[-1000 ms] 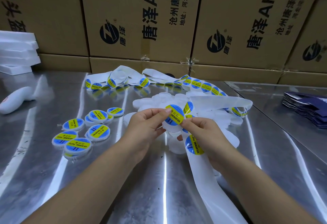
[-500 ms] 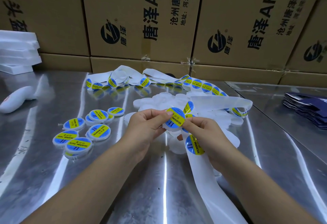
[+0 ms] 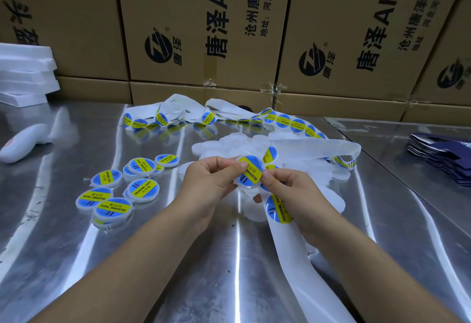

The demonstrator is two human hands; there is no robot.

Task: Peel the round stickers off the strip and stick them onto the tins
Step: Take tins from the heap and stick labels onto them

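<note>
Your left hand (image 3: 211, 180) pinches the tin (image 3: 248, 172) at its 9 o'clock edge, and your right hand (image 3: 290, 190) presses the sticker (image 3: 251, 171) down from 4 o'clock, above the counter (image 3: 229, 259) centre. Press unevenly and you may trap a crease or set it off-centre. The strip (image 3: 288, 236) is tucked under your right palm; its next sticker (image 3: 279, 208) could lift and catch your skin.
</note>
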